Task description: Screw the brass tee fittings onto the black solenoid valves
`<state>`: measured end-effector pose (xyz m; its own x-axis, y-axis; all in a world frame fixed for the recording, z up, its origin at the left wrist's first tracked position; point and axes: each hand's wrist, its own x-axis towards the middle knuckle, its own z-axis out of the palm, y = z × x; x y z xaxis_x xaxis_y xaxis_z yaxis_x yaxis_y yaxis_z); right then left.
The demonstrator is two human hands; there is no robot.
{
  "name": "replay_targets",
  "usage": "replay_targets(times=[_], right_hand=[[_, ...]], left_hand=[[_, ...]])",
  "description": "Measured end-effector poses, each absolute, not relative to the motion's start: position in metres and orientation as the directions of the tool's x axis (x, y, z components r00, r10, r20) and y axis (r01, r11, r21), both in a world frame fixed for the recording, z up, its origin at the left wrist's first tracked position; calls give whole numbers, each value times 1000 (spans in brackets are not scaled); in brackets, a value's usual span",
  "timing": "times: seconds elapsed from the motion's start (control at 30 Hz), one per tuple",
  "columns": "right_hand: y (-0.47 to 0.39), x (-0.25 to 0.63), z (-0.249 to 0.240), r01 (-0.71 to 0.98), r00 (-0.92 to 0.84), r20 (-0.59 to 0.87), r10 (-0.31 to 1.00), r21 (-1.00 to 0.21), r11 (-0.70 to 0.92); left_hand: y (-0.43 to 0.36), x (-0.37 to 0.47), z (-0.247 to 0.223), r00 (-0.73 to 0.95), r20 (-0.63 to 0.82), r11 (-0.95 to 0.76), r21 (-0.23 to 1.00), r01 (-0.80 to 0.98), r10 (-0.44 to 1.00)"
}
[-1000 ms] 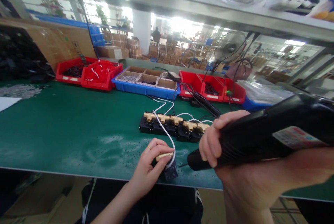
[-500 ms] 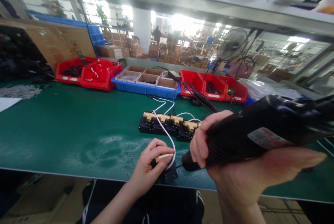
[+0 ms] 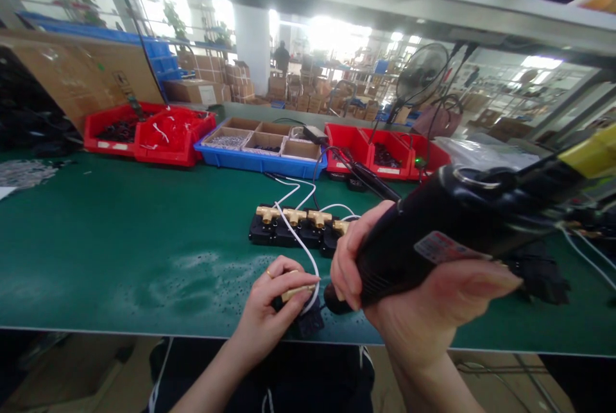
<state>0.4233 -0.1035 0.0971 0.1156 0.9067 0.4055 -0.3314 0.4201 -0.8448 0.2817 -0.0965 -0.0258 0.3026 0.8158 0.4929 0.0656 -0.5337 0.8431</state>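
My left hand (image 3: 272,301) is closed around a brass fitting (image 3: 296,293) on a small black housing (image 3: 311,323) near the bench's front edge. A white cable (image 3: 301,243) runs from this piece back across the bench. My right hand (image 3: 409,297) grips a black electric screwdriver (image 3: 428,233), its fingers wrapped round the body. The tool's thin bit points left and reaches the side of the housing; whether it sits in a screw cannot be made out. Behind both hands, several black units with brass tees (image 3: 293,217) stand in a row, partly covered by my right hand.
A blue divided tray (image 3: 260,161) of small parts stands at the back, between red bins (image 3: 168,153) on the left and more red bins (image 3: 385,170) on the right. A soldering iron (image 3: 373,180) lies before them. Black parts (image 3: 541,275) lie at right.
The view has shifted slightly, and most things appear a little further left. The screwdriver has tilted somewhat, its rear cord end now showing. Both hands keep their holds.
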Motion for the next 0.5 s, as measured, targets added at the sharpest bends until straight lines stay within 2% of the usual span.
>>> replay_targets(times=[0.2, 0.3, 0.4, 0.5], right_hand=[[-110, 439, 92, -453, 153, 425, 892, -772, 446], [-123, 459, 101, -422, 290, 471, 833, -719, 553], [-131, 477, 107, -330, 447, 447, 775, -723, 607], [-131, 492, 99, -316, 535, 311, 786, -789, 527]], left_hand=[[-93, 280, -33, 265, 546, -587, 803, 106, 795], [-92, 276, -33, 292, 535, -583, 805, 108, 793], [-92, 265, -27, 429, 429, -514, 852, 99, 795], [-94, 250, -18, 594, 266, -435, 886, 159, 759]])
